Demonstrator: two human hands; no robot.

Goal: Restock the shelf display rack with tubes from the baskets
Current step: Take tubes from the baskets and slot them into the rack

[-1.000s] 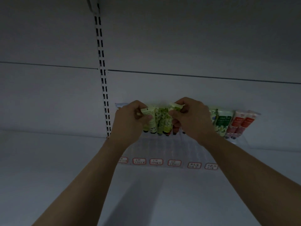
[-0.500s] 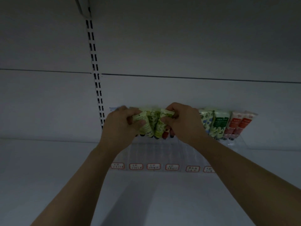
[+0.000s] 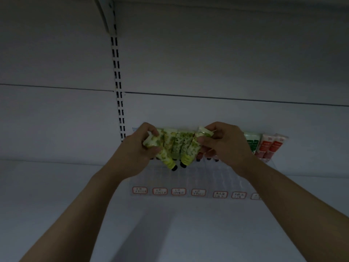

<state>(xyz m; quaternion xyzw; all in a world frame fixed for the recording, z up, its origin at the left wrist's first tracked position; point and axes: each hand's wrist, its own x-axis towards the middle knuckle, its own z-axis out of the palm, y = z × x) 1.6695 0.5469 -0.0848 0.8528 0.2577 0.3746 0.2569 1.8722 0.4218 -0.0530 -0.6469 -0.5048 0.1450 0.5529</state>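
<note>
Left hand (image 3: 138,149): you're gripping the green tubes (image 3: 177,146) — over the rack (image 3: 190,179).
Right hand (image 3: 225,145): you're pinching them too.

Single head-worn wide-angle camera, near the display rack (image 3: 190,179), facing it head-on, back panel (image 3: 226,63) rising above it.

a slotted upright (image 3: 118,80) runs down the white back panel (image 3: 226,63) below a bracket (image 3: 105,14).
</note>
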